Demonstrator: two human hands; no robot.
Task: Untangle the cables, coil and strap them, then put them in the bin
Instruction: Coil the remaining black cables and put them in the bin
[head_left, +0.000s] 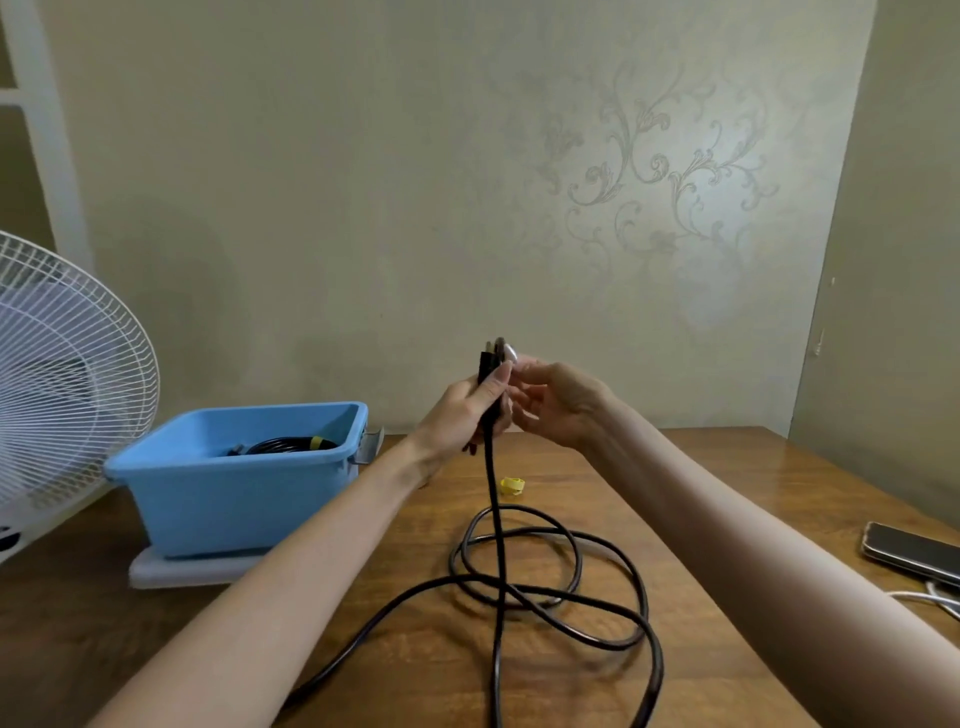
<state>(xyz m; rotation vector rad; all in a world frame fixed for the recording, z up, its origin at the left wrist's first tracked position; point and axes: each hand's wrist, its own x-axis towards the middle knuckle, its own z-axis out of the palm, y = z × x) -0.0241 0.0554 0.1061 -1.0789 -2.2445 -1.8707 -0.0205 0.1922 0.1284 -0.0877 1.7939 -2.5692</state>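
Left hand (465, 413) grips black cable (497, 499) by its raised plug end, right hand (553, 402) pinches the plug tip, rest lies in crossed loops on bench (701, 493); best hold plug steady, undo crossings, then coil evenly.

The bin (218, 499) is standing on the left part of the table (701, 493), resting on a flat base (182, 571). A coiled cable (283, 445) is lying inside the bin. A fan (57, 374) is standing to the left of the bin.

The loose cable (550, 597) is lying in loops on the middle of the table, to the right of the bin. One end is rising to the left hand (462, 415) and right hand (558, 402), which are holding it above the table from either side. A strap (512, 486) is lying on the table just behind the loops, below the hands.

A phone (909, 553) is lying at the right edge, with a thin lead (930, 597) just in front of it. A wall (363, 208) is standing behind the table.
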